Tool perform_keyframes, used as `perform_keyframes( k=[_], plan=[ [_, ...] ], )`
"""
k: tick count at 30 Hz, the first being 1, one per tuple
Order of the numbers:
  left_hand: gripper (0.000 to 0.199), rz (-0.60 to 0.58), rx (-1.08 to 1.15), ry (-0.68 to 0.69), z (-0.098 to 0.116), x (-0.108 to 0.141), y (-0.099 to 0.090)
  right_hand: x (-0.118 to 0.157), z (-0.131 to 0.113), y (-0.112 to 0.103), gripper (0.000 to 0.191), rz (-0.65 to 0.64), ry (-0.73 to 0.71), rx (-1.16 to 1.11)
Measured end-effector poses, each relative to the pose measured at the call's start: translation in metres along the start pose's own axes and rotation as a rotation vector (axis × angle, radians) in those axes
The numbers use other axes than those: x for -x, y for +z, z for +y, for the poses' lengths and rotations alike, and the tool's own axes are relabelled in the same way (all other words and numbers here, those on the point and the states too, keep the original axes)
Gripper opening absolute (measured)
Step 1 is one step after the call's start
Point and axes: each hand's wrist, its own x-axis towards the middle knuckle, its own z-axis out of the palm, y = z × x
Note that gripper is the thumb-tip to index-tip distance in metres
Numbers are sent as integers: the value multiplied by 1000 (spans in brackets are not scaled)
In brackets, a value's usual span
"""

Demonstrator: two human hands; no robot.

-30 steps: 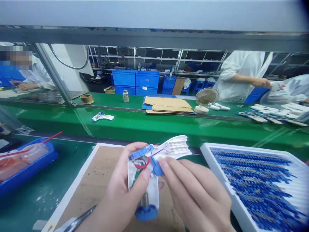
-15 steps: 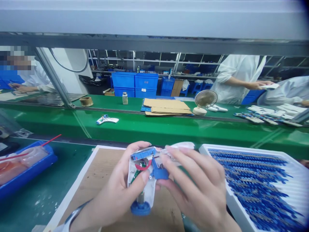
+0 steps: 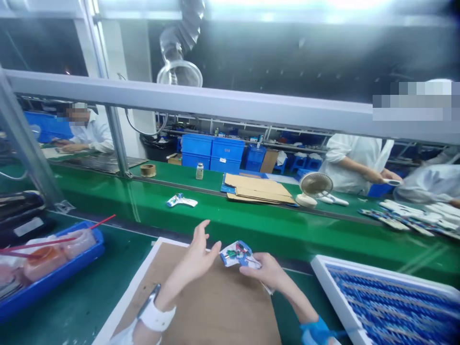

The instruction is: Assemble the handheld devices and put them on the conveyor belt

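Observation:
In my right hand [image 3: 268, 270] is an opened white gun-shaped housing [image 3: 233, 254], gripped by its handle between thumb and fingers. Blue parts, a green circuit board and wires show inside its wide end, which points left. My left hand [image 3: 201, 251] is open beside that end, with thumb and fingers apart and nothing in them. Whether its thumb tip touches the housing I cannot tell. Both hands are over a brown board [image 3: 223, 306] with a white border. A similar opened housing [image 3: 182, 200] lies on the green conveyor belt [image 3: 143, 211] beyond.
A white foam tray [image 3: 323, 282] with rows of blue parts stands at the right. At the left is a blue bin [image 3: 53, 282] holding bottles and red sticks. Cardboard sheets [image 3: 258, 187], a small fan [image 3: 314, 187] and a tape roll [image 3: 148, 170] lie across the belt. Co-workers sit and stand beyond.
My left hand has let go of the housing and opened. My right hand now holds it alone by the handle, farther out toward the belt. The view has tilted up.

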Motion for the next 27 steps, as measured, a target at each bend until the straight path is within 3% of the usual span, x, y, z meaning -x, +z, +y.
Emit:
perform_keyframes(
  k=[3, 7, 9, 12, 14, 16, 19, 22, 27],
  plan=[
    [66, 8, 36, 34, -2, 0, 6, -44, 31, -2, 35, 88, 202, -2],
    [62, -33, 75, 68, 4, 10, 15, -69, 59, 7, 37, 391, 342, 54],
    [59, -75, 88, 86, 10, 15, 19, -74, 60, 25, 41, 520, 293, 95],
    [57, -164, 89, 128, 19, 20, 26, -93, 40, 62, 42, 623, 52, 116],
    [59, -211, 71, 155, 22, 21, 30, -119, 14, 82, 37, 613, -123, 111],
    [64, -230, 45, 175, 23, 19, 30, -152, -17, 93, 34, 552, -207, 118],
    [67, -218, 0, 192, 18, 16, 26, -203, -61, 93, 36, 432, -169, 153],
    [65, -207, -44, 202, 9, 14, 23, -235, -90, 88, 40, 332, -100, 186],
    [59, -113, -35, 192, -7, 14, 33, -239, -109, 93, 38, 244, 29, 209]
  ],
)
